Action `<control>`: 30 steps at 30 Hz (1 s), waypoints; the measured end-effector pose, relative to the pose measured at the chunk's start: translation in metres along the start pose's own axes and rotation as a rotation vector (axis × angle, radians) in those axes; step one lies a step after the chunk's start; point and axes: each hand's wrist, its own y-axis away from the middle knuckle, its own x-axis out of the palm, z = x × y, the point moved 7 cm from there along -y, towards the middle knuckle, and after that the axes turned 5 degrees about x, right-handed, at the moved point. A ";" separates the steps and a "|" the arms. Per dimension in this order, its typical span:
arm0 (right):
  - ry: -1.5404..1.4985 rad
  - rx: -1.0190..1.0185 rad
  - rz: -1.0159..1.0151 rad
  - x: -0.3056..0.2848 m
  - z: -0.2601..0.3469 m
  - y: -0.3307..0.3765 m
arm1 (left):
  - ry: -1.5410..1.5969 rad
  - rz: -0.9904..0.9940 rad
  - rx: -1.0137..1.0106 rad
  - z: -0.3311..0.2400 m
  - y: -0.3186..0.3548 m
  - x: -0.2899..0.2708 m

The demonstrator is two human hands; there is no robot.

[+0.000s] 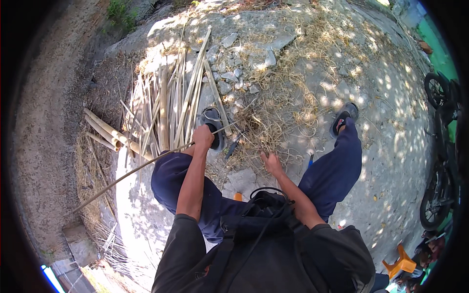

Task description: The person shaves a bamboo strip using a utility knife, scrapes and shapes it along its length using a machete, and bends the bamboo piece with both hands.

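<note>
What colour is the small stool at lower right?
Orange; the stool shows in the head view, near the lower right rim.

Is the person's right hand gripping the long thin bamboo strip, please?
No, the right hand is open and empty above the dry straw, while the left hand grips the long thin bamboo strip.

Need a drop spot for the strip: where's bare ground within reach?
Bare concrete right of the right leg, up to the motorcycle. Crowded: bamboo strips ahead of the left hand, rubble and straw around the right hand.
</note>
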 end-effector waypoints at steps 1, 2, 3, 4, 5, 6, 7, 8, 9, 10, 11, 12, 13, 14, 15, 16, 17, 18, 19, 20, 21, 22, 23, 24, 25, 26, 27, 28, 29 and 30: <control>-0.026 -0.026 -0.008 -0.001 -0.003 0.002 | -0.017 0.023 0.013 -0.004 0.002 0.002; -0.026 -0.020 -0.014 0.001 -0.004 -0.001 | -0.001 0.025 0.011 -0.008 -0.008 -0.001; -0.075 -0.018 0.010 0.003 0.009 0.003 | -0.004 0.032 -0.001 0.000 -0.002 0.004; -0.128 -0.022 0.021 0.000 0.028 0.001 | 0.004 0.021 0.002 0.005 -0.005 0.003; -0.129 -0.026 0.029 -0.004 0.045 0.004 | 0.011 0.013 0.001 0.012 -0.006 0.003; -0.160 -0.073 0.018 -0.008 0.064 0.010 | 0.037 0.007 -0.033 0.019 -0.003 0.005; -0.190 -0.120 0.006 -0.013 0.082 0.017 | 0.035 0.012 -0.044 0.024 -0.002 0.006; -0.232 -0.211 -0.063 -0.021 0.099 0.023 | 0.036 0.031 -0.050 0.026 -0.002 0.007; -0.229 -0.206 -0.068 -0.021 0.094 0.022 | 0.040 0.047 -0.044 0.020 -0.003 0.007; -0.215 -0.213 -0.079 -0.020 0.091 0.021 | 0.042 0.050 -0.040 0.016 -0.002 0.005; -0.200 -0.221 -0.087 -0.018 0.089 0.020 | 0.053 0.069 -0.033 0.014 -0.001 0.005; -0.202 -0.220 -0.100 -0.013 0.065 0.017 | 0.066 0.081 -0.016 0.006 -0.004 0.001; -0.062 -0.150 -0.143 -0.009 0.026 0.011 | 0.074 0.065 0.005 -0.008 -0.008 -0.003; 0.069 -0.086 -0.177 -0.006 0.010 0.002 | 0.048 0.025 0.027 -0.014 -0.008 -0.004; 0.054 -0.102 -0.181 -0.006 0.030 -0.004 | 0.012 -0.011 0.035 -0.005 -0.011 -0.006; 0.005 -0.048 -0.074 -0.003 0.027 0.001 | 0.019 0.109 -0.046 -0.003 -0.003 0.002; -0.044 0.009 0.030 0.000 0.023 0.010 | 0.025 0.139 -0.047 -0.006 -0.002 0.001; -0.045 0.004 0.026 -0.003 0.030 0.012 | 0.034 0.131 -0.064 -0.002 -0.001 -0.001; -0.092 0.005 0.016 -0.004 0.038 0.014 | 0.044 0.123 -0.080 0.001 -0.001 -0.003; -0.139 0.006 0.006 -0.006 0.045 0.016 | 0.046 0.118 -0.077 -0.001 -0.004 -0.003; -0.137 0.007 0.009 -0.008 0.055 0.020 | 0.026 0.108 -0.066 -0.002 -0.003 -0.003; -0.180 -0.061 -0.058 -0.017 0.071 0.024 | 0.005 0.098 -0.056 -0.001 -0.002 -0.002; -0.223 -0.130 -0.124 -0.025 0.088 0.027 | 0.003 0.102 -0.061 0.002 -0.001 0.000; -0.222 -0.129 -0.125 -0.030 0.099 0.022 | 0.019 0.089 -0.060 0.002 -0.003 -0.001; -0.258 -0.217 -0.165 -0.036 0.112 0.019 | 0.033 0.080 -0.057 0.001 -0.004 -0.001; -0.294 -0.306 -0.203 -0.042 0.122 0.022 | 0.031 0.086 -0.056 0.000 -0.004 0.000; -0.295 -0.305 -0.198 -0.039 0.119 0.022 | 0.032 0.091 -0.053 0.002 -0.004 0.000; -0.250 -0.223 -0.151 -0.033 0.110 0.023 | 0.031 0.097 -0.053 0.005 -0.003 0.001; -0.205 -0.143 -0.103 -0.027 0.101 0.024 | 0.027 0.099 -0.062 0.010 0.001 0.001; -0.208 -0.147 -0.109 -0.022 0.078 0.023 | 0.024 0.094 -0.062 0.008 0.002 0.000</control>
